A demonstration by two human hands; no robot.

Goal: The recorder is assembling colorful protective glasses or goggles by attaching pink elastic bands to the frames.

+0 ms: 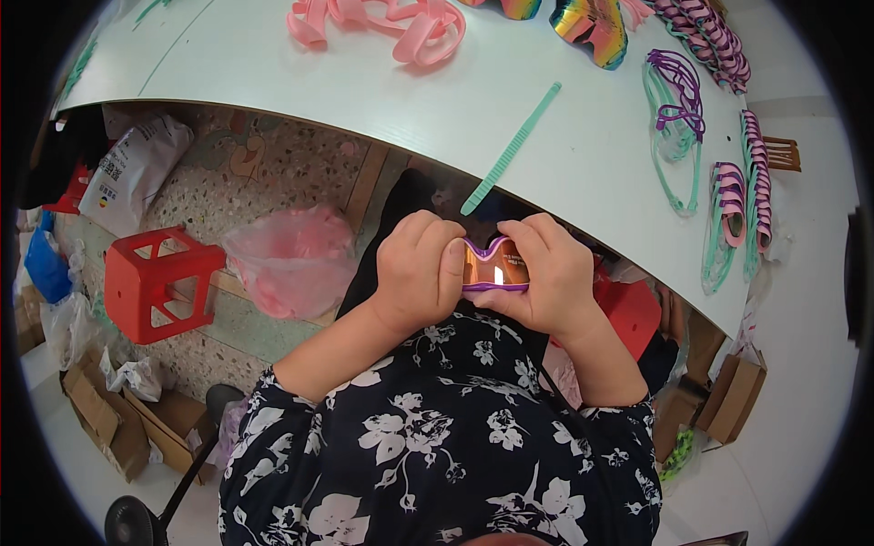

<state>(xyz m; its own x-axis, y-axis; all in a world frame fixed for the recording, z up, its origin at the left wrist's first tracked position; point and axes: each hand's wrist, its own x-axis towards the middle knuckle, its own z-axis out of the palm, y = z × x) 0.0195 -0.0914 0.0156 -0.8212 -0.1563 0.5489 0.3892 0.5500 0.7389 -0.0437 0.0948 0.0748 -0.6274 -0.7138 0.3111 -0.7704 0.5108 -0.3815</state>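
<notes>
Purple-rimmed goggles point(493, 269) held crosswise between your hands

You have them at the centre of the frame, just below the edge of the white table point(355, 102). Their long axis runs left to right, the nose notch point(485, 253) points toward the top, and the mirrored orange lens point(499, 270) faces you. Your left hand point(417, 266) curls round the left end; your right hand point(553, 273) pinches the right end, thumb at the lower rim, fingers above.

Noted goggles point(496, 266) between left hand point(419, 268) and right hand point(555, 278), strap point(512, 148) ahead on table point(364, 105); stool point(126, 293) left of bag point(291, 264) on floor point(214, 205).
</notes>
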